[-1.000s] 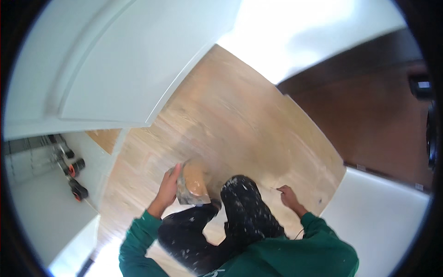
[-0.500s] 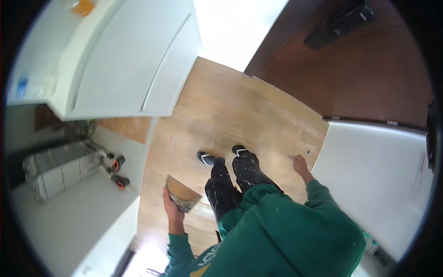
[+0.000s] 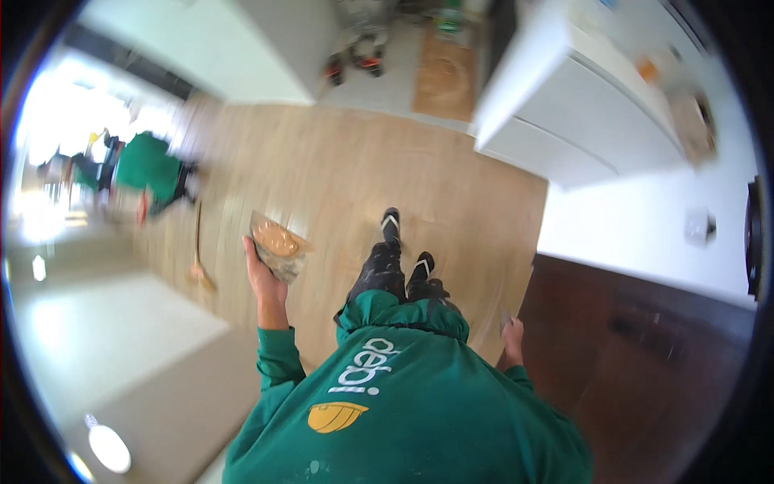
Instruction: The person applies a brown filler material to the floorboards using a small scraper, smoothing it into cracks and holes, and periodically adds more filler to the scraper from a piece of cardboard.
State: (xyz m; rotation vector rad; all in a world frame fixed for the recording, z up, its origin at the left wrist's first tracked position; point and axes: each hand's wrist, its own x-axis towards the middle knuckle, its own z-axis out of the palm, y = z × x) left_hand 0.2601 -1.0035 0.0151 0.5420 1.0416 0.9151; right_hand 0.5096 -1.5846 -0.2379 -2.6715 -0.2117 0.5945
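Note:
My left hand (image 3: 268, 284) grips a flat, stained filler board (image 3: 289, 266) by its near edge. A smooth mound of tan paste (image 3: 276, 239) sits on top of the board. Low by my right side, my right hand (image 3: 513, 332) is closed round a small thin-bladed tool like a putty knife (image 3: 505, 317). Only a bit of its greyish blade shows, and the handle is hidden in my fingers. Neither tool touches the floor.
Wood flooring (image 3: 339, 169) runs under my feet. White cabinets (image 3: 564, 121) stand ahead right, and a dark brown panel (image 3: 613, 339) is to the right. A broom (image 3: 198, 258) and a person in green (image 3: 149, 168) are at left. A brown sheet (image 3: 445, 77) lies ahead.
I have turned left, so the white cabinets and dark panel have swung to the right. The person and broom have come into view. Both hands keep their hold.

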